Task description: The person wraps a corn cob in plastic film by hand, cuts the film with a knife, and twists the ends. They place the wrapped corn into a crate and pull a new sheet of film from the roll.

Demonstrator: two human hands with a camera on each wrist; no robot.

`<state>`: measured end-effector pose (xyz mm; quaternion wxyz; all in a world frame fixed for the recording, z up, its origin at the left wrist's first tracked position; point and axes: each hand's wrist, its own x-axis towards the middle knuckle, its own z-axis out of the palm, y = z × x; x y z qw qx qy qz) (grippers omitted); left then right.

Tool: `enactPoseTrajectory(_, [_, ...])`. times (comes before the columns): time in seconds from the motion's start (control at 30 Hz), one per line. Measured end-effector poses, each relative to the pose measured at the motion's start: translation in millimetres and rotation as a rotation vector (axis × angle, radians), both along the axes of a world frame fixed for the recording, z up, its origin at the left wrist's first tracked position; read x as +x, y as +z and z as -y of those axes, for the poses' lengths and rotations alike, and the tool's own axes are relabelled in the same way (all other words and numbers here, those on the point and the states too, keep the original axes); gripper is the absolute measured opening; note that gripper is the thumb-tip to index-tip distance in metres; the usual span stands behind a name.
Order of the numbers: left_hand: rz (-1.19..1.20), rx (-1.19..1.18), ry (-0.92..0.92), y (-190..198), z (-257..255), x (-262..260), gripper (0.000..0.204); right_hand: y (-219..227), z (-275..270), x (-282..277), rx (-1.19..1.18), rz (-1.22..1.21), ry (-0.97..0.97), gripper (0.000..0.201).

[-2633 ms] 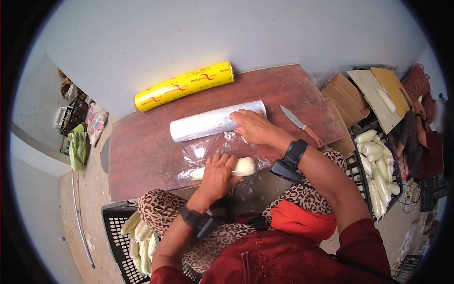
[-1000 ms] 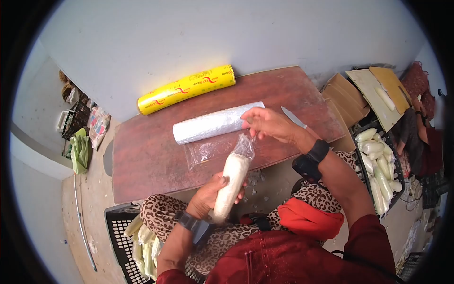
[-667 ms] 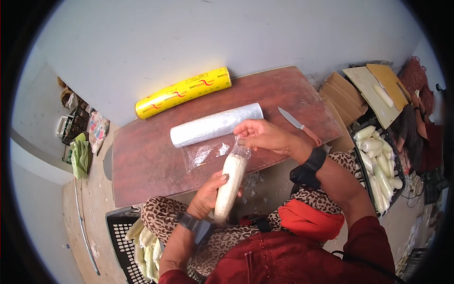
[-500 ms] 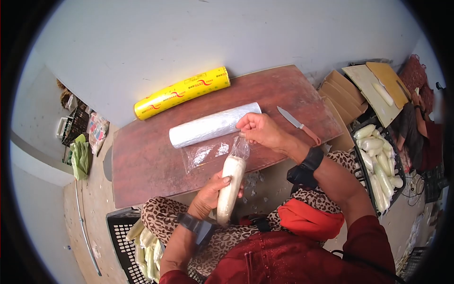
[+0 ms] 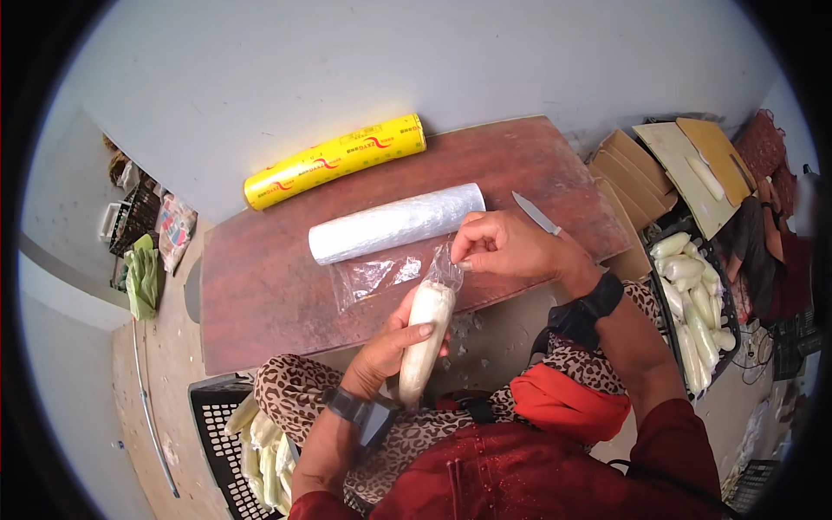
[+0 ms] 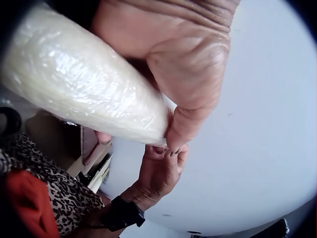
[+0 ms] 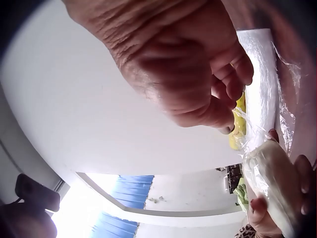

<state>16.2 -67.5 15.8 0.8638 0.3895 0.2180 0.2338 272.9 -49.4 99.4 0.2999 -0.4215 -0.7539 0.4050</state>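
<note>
My left hand [image 5: 392, 345] grips a long, pale vegetable [image 5: 426, 334] wrapped in clear film, holding it tilted over the near edge of the table. Its shiny wrapped side fills much of the left wrist view. With thumb and fingertips, my right hand [image 5: 511, 245] pinches the loose film end [image 5: 445, 269] above the vegetable's top. Strands of that film stretch toward the right fingertips in the right wrist view. Just behind lies a white roll of cling film [image 5: 394, 224], with a flat loose sheet [image 5: 373, 279] spread in front of it.
On the reddish table [image 5: 260, 295] lie a yellow printed tube [image 5: 334, 162] at the back and a knife [image 5: 537, 213] to the right. Black crates of pale vegetables stand at left [image 5: 212, 416] and right [image 5: 732, 347]. Cardboard [image 5: 637, 178] stands beyond the table's right end.
The vegetable, flat on the table under my left hand at first, is now lifted and tilted up. My right hand has left the roll and pinches the film end.
</note>
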Motion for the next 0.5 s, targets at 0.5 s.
enactPoseTrajectory(0.5, [-0.034,0.017,-0.062,10,4,7,0.089,-5,2,7,0.021,0.144,0.033,0.02])
